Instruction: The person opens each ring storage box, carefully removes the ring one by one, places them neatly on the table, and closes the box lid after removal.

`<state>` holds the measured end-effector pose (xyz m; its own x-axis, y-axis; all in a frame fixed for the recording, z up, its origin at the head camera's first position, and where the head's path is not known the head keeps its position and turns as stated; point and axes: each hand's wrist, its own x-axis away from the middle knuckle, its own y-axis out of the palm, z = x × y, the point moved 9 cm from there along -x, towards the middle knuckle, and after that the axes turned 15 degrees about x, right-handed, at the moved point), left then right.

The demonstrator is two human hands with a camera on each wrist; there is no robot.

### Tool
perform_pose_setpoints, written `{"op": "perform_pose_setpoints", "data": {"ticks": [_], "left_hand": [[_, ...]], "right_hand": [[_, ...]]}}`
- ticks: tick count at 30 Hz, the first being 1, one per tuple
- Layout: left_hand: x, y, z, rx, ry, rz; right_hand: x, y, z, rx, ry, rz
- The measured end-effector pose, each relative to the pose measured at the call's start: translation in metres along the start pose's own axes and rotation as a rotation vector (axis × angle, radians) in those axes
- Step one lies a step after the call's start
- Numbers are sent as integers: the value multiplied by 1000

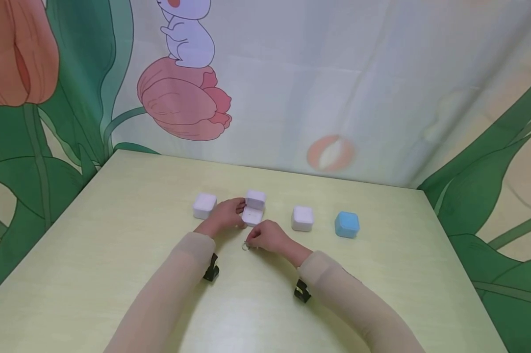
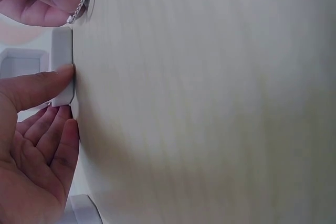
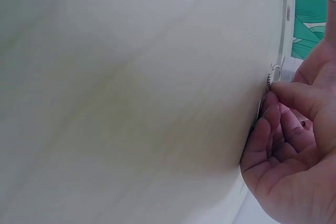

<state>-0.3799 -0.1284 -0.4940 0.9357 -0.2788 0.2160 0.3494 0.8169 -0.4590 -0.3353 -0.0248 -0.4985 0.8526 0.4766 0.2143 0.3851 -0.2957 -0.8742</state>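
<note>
A small white ring box (image 1: 253, 215) stands on the table with its lid raised, near the middle of the head view. At its left side is my left hand (image 1: 227, 214); in the left wrist view the thumb (image 2: 58, 79) lies on the box's front and the other fingers are by its side, holding it. Just in front of the box, my right hand (image 1: 267, 236) pinches a silver ring (image 1: 245, 246) between thumb and fingertips. The ring's band (image 2: 81, 4) looks studded with small stones. Part of the ring is hidden by the fingertips.
A closed white box (image 1: 205, 206) stands just left of my left hand. Farther right are another closed white box (image 1: 302, 218) and a blue box (image 1: 347, 224). The pale wooden table (image 1: 115, 206) ends at a printed curtain (image 1: 283, 98).
</note>
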Motion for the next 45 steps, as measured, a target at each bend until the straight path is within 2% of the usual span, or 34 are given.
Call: {"op": "perform_pose_setpoints", "data": {"ticks": [10,24,45], "left_hand": [[2,-2,2,18,12,-2],[0,1,-1,34,1,-18],[0,2,-6,51,1,-6]], "right_hand": [[0,0,0,-24,21,6],[2,2,-1,-7,13,16],[2,4,-3,31,7,19]]}}
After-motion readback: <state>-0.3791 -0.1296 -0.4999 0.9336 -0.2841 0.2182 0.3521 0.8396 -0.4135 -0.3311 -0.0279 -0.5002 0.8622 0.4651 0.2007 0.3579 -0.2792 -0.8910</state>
